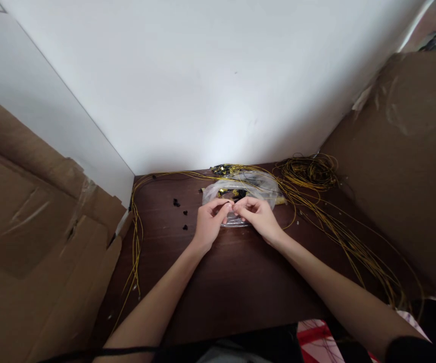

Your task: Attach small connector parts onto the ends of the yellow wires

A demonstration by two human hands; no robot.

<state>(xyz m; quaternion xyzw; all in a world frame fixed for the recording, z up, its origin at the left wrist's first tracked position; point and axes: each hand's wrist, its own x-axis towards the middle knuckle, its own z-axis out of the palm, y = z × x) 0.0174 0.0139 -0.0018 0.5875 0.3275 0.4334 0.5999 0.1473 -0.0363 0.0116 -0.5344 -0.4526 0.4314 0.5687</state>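
My left hand [211, 220] and my right hand [256, 217] meet fingertip to fingertip above the front of a clear plastic bag [267, 182]. Thumb and forefinger are pinched together on both hands. Whatever sits between the fingertips is too small and too covered to name. Inside the opened bag, just beyond my fingers, lie small black and yellow parts [236, 193]. Several small black pieces [185, 213] are scattered on the dark brown table [203, 282] to the left of my left hand.
Yellow and black wires [339, 237] run along the right side, with a coiled bundle [309, 171] at the back right. More yellow wires [137, 237] hang along the left edge. Cardboard [32, 227] stands at left, another cardboard sheet [403, 166] at right, a white wall [203, 75] behind.
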